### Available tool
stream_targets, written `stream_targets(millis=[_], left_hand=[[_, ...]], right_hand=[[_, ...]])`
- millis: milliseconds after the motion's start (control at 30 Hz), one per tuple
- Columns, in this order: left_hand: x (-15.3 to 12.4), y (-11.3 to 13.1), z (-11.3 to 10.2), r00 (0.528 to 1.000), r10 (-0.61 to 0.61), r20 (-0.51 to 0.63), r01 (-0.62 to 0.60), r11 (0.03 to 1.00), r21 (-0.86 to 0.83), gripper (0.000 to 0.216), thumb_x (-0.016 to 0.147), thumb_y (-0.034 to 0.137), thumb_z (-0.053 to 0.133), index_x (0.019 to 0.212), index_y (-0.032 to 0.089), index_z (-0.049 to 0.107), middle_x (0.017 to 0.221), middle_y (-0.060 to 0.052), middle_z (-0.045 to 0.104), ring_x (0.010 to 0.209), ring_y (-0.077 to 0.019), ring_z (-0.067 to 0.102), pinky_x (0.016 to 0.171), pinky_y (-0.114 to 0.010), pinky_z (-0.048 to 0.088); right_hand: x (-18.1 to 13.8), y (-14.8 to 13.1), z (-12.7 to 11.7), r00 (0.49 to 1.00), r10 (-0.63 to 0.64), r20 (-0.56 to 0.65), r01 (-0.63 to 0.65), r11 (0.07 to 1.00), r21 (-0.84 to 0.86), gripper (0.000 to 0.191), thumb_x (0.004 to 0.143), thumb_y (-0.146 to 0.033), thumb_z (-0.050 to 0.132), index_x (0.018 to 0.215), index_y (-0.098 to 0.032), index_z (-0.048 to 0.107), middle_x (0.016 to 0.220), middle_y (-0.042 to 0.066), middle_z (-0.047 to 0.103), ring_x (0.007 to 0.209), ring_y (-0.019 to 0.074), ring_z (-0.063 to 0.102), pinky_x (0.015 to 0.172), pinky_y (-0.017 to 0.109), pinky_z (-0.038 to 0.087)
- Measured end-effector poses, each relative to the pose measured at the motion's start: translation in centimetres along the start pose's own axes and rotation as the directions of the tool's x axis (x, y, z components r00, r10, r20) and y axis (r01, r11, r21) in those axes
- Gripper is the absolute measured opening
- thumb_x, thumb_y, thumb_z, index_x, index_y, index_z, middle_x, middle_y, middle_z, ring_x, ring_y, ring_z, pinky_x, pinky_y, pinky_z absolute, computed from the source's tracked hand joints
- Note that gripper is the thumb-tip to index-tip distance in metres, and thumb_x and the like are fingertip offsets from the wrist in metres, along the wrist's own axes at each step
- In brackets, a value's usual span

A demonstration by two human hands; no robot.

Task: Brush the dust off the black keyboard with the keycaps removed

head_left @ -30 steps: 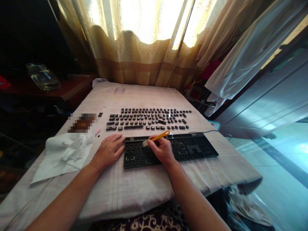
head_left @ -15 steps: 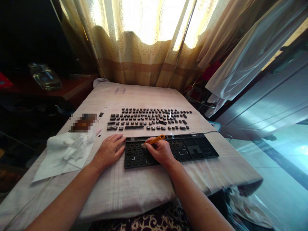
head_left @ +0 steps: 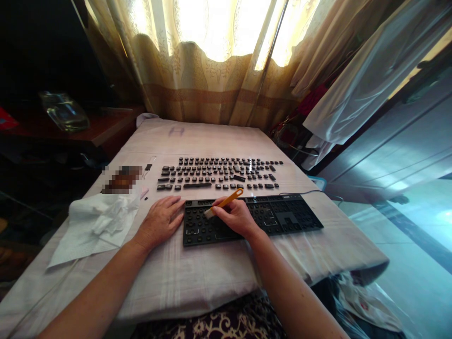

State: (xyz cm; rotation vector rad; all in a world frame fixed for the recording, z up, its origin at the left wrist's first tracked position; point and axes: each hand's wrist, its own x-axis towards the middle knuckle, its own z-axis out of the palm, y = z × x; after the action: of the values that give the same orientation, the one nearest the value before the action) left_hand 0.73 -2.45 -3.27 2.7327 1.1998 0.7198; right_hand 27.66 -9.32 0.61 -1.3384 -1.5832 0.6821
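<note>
A black keyboard with its keycaps off lies before me, its bare key sockets showing. My right hand is closed round a small brush with an orange handle. The pale bristles point down at the left half of the keyboard and look to be touching it. Flat on the cloth, my left hand has its fingers stretched out, the tips against the keyboard's left edge. Beyond the keyboard, loose black keycaps are laid out in rows.
White crumpled tissue paper lies on the left of the cloth-covered table. A keycap puller with wire loops is behind it, near a blurred-out item. A cable runs off right. A glass jar stands on the side cabinet.
The brush has shifted slightly left and toward me over the keyboard, its handle tilting a little steeper. My left hand stays in place.
</note>
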Motion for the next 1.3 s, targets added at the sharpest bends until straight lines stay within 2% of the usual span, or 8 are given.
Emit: stream_targets(millis=[100, 200, 400, 600, 867, 1133, 1300], left_hand=[[0.0, -0.1, 0.0, 1.0, -0.002, 0.001, 0.002, 1.0, -0.01, 0.045, 0.095, 0.045, 0.047, 0.128, 0.023, 0.068, 0.135, -0.013, 0.068, 0.127, -0.0318, 0.061, 0.111, -0.054, 0.047], [0.0, -0.1, 0.1, 1.0, 0.002, 0.007, -0.002, 1.0, -0.004, 0.046, 0.095, 0.046, 0.046, 0.128, 0.021, 0.069, 0.135, -0.014, 0.068, 0.127, -0.0321, 0.061, 0.111, -0.054, 0.047], [0.0, -0.1, 0.1, 1.0, -0.002, -0.001, 0.002, 1.0, 0.002, 0.047, 0.096, 0.046, 0.046, 0.128, 0.021, 0.069, 0.134, -0.014, 0.068, 0.127, -0.0318, 0.06, 0.112, -0.054, 0.047], [0.0, -0.1, 0.1, 1.0, -0.007, 0.004, 0.007, 1.0, -0.008, 0.045, 0.095, 0.044, 0.047, 0.128, 0.024, 0.068, 0.135, -0.012, 0.068, 0.127, -0.0313, 0.061, 0.112, -0.054, 0.047], [0.1, 0.0, 0.1, 1.0, -0.002, 0.012, 0.002, 1.0, 0.012, 0.046, 0.094, 0.044, 0.047, 0.127, 0.021, 0.069, 0.135, -0.013, 0.067, 0.126, -0.0315, 0.061, 0.112, -0.053, 0.047], [0.1, -0.1, 0.1, 1.0, -0.005, 0.011, 0.005, 1.0, 0.003, 0.046, 0.095, 0.045, 0.045, 0.127, 0.022, 0.069, 0.136, -0.013, 0.067, 0.127, -0.0317, 0.06, 0.111, -0.054, 0.047], [0.0, 0.0, 0.1, 1.0, -0.004, 0.001, 0.004, 1.0, 0.022, 0.047, 0.095, 0.045, 0.044, 0.127, 0.021, 0.069, 0.135, -0.013, 0.068, 0.127, -0.0308, 0.06, 0.111, -0.052, 0.048]], right_hand=[[-0.5, 0.6, -0.1, 0.991, 0.028, -0.128, -0.021, 0.998, 0.055, 0.02, 0.084, -0.038, 0.068, 0.085, -0.02, 0.076, 0.072, 0.003, 0.076, 0.061, 0.0177, 0.069, 0.061, 0.028, 0.056], [-0.9, 0.7, -0.4, 0.98, 0.026, -0.197, -0.024, 1.0, 0.017, 0.02, 0.083, -0.038, 0.069, 0.086, -0.02, 0.077, 0.072, 0.004, 0.077, 0.06, 0.0185, 0.07, 0.061, 0.028, 0.056], [-1.4, 0.4, -0.5, 0.981, -0.069, -0.181, 0.041, 0.987, -0.153, 0.013, 0.085, -0.032, 0.07, 0.084, -0.022, 0.079, 0.081, 0.005, 0.081, 0.067, 0.0211, 0.074, 0.07, 0.03, 0.058], [-1.4, 0.4, -0.5, 0.991, -0.081, -0.111, 0.052, 0.97, -0.237, 0.01, 0.086, -0.029, 0.071, 0.083, -0.025, 0.079, 0.083, 0.004, 0.081, 0.071, 0.0221, 0.075, 0.072, 0.031, 0.058], [-1.4, 0.6, -0.5, 0.996, -0.057, -0.072, 0.046, 0.988, -0.149, 0.009, 0.085, -0.03, 0.072, 0.084, -0.025, 0.079, 0.085, 0.004, 0.082, 0.075, 0.0227, 0.077, 0.077, 0.033, 0.059], [-1.2, 1.2, -0.3, 0.987, 0.032, -0.157, -0.023, 0.998, 0.059, 0.022, 0.084, -0.04, 0.07, 0.086, -0.019, 0.078, 0.076, 0.005, 0.079, 0.065, 0.0203, 0.073, 0.064, 0.029, 0.059], [-1.2, 1.2, -0.4, 0.98, 0.014, -0.196, -0.017, 1.0, -0.01, 0.02, 0.085, -0.037, 0.068, 0.085, -0.019, 0.077, 0.073, 0.005, 0.078, 0.061, 0.0198, 0.071, 0.062, 0.029, 0.057]])
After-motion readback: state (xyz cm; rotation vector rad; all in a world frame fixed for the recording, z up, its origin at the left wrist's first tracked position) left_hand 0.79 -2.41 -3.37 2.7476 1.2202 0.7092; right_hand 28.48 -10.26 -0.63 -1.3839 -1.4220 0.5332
